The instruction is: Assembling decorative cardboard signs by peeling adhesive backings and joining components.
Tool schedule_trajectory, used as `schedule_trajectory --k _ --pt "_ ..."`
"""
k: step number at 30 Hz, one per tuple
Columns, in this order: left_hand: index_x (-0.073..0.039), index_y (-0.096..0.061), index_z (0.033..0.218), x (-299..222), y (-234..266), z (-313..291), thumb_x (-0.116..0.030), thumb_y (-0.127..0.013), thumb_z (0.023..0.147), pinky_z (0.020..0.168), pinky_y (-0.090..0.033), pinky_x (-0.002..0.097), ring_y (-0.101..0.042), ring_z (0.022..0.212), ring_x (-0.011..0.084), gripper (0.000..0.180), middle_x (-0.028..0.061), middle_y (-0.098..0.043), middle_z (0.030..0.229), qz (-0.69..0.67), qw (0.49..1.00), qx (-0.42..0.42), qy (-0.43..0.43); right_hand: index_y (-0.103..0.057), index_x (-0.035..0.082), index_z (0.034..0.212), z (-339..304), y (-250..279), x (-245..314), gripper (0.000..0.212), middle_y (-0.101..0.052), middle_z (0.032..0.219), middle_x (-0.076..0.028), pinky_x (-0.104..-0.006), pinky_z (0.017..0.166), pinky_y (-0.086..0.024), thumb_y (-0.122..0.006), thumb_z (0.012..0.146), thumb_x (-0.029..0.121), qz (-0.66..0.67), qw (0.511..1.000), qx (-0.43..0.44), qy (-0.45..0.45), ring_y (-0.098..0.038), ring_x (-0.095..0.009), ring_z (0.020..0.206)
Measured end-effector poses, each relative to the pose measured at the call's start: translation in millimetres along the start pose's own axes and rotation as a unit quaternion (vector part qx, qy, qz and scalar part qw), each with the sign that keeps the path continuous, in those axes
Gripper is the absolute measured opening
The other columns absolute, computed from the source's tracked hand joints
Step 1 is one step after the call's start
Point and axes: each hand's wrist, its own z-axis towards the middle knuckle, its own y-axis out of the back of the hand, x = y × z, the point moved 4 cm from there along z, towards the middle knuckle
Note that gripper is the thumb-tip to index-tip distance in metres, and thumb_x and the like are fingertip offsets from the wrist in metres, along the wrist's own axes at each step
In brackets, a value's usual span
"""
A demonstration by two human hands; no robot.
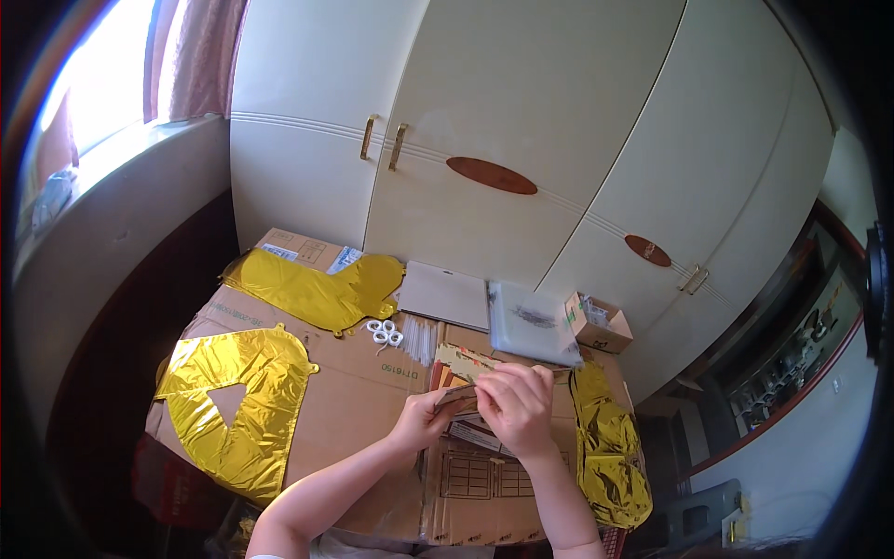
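Observation:
Over the cardboard, my left hand (424,419) is closed with its fingers pinching a thin, flat, brownish piece (454,397). Close beside it, my right hand (517,405) has its fingers curled together at the other end of that piece; its exact kind is too small to tell. Below and behind the hands lies a pile of printed cards or packets (463,361) in tan, red and orange, partly covered by the hands. A bundle of thin clear sticks (421,342) lies just beyond, with several small white ribbon rolls (385,333) to its left.
Flat gold foil balloons lie at the far left (321,289), near left (247,415) and right (610,452) on the cardboard sheet (354,401). Along the back are a grey flat panel (445,296), a clear plastic package (531,321) and a small open box (598,324), before white cabinets (503,84).

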Motion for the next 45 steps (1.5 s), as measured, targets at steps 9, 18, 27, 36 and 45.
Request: schedule_trajectory --k 9,18,27,36,45 --pt "-0.002 -0.058 0.111 -4 0 0 0.000 -0.056 0.084 0.073 -0.050 0.0281 -0.065 0.080 0.0165 0.027 0.0130 -0.066 0.092 -0.005 1.000 -0.017 -0.003 -0.055 0.010 0.071 2 -11 10 0.016 -0.058 0.072 0.002 -0.0320 0.069 -0.036 -0.066 0.062 0.004 -0.128 0.991 -0.021 0.009 -0.059 -0.015 0.077" --pt "-0.003 -0.060 0.109 -6 -1 -2 -0.003 -0.057 0.086 0.071 -0.050 0.0274 -0.065 0.079 0.0170 0.023 0.0123 -0.066 0.087 0.007 1.000 -0.019 0.010 -0.058 0.006 0.095 -18 3 -25 0.023 -0.061 0.094 -0.006 -0.0334 0.082 -0.040 -0.065 0.073 0.007 -0.004 0.992 -0.033 -0.125 -0.058 -0.021 0.094" --pt "-0.010 -0.063 0.105 -85 -18 -3 -0.010 -0.060 0.070 0.077 -0.054 0.0334 -0.065 0.090 0.0210 0.034 0.0100 -0.065 0.098 0.401 0.820 -0.010 -0.409 -0.041 0.001 0.126 -81 9 -23 0.042 -0.052 0.119 -0.011 -0.0332 0.093 -0.042 -0.050 0.088 0.017 0.688 0.382 -0.143 -0.600 -0.051 -0.021 0.110" --pt "-0.010 -0.052 0.122 -136 -3 -54 -0.031 -0.065 0.076 0.096 -0.041 0.0417 -0.047 0.120 0.0268 0.052 0.0151 -0.051 0.124 0.516 0.799 0.146 -0.273 -0.047 -0.004 0.118 -102 21 -3 0.034 -0.058 0.111 -0.011 -0.0329 0.088 -0.044 -0.047 0.085 0.006 0.668 0.511 -0.037 -0.540 -0.056 -0.018 0.102" --pt "0.002 -0.052 0.116 -132 122 -186 -0.010 -0.074 0.073 0.086 -0.044 0.0309 -0.054 0.098 0.0135 0.049 0.0073 -0.059 0.107 -0.177 0.915 -0.149 0.331 -0.052 -0.001 0.115 -111 -15 116 0.026 -0.055 0.079 0.003 -0.0190 0.059 -0.039 -0.047 0.092 0.012 0.734 0.475 0.264 -0.408 -0.048 -0.001 0.070"
